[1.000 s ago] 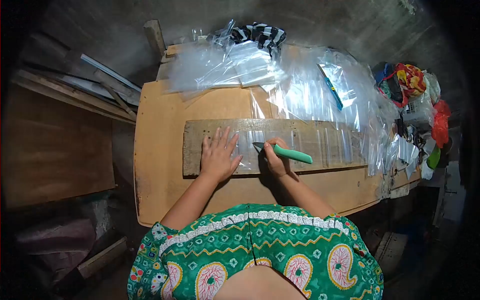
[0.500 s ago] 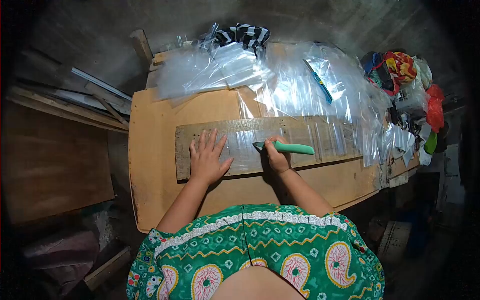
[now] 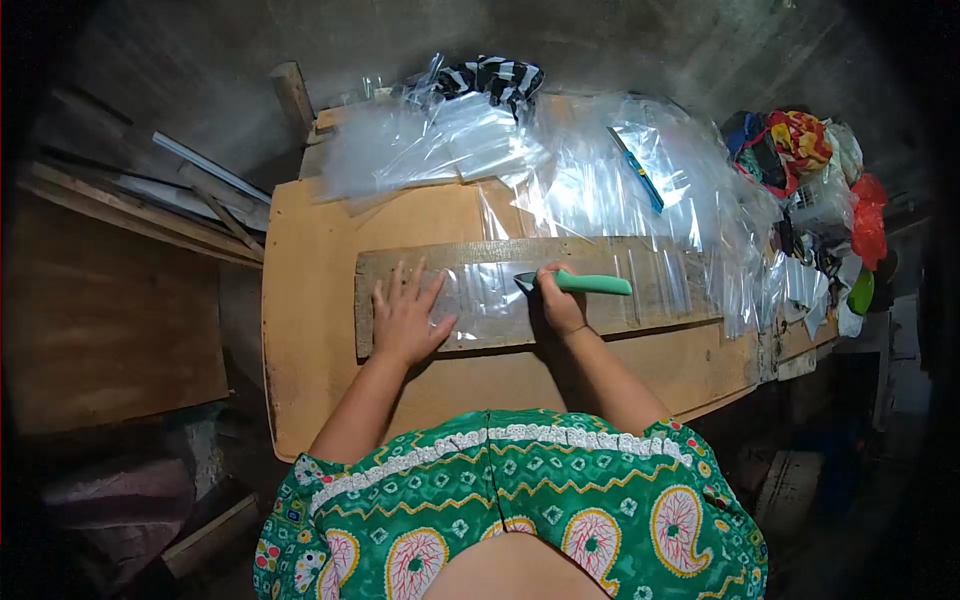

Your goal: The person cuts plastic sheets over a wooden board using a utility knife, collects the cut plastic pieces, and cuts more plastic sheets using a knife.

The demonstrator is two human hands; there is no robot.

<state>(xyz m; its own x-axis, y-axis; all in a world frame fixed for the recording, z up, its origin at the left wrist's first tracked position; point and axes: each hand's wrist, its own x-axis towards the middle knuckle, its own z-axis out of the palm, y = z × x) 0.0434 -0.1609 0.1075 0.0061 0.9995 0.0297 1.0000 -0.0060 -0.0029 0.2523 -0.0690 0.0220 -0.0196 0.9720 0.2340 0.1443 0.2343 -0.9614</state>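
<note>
A long weathered wooden board [image 3: 640,262] lies across a tan wooden table [image 3: 320,240]. Clear plastic strips [image 3: 490,300] lie flat on the board. My left hand [image 3: 405,318] presses the plastic down near the board's left end, palm flat and fingers spread. My right hand [image 3: 561,304] grips a knife with a green handle [image 3: 585,284]; its blade tip rests on the plastic at about the board's middle, with the handle pointing right.
Heaps of clear plastic bags [image 3: 560,170] cover the table's far side, with a blue tool [image 3: 640,172] and striped cloth [image 3: 495,75] among them. Colourful bags [image 3: 810,150] crowd the right end. Wooden planks [image 3: 150,210] lie to the left.
The knife tip has moved up toward the board's far edge along the plastic. My left hand has slid slightly left while still pressing down.
</note>
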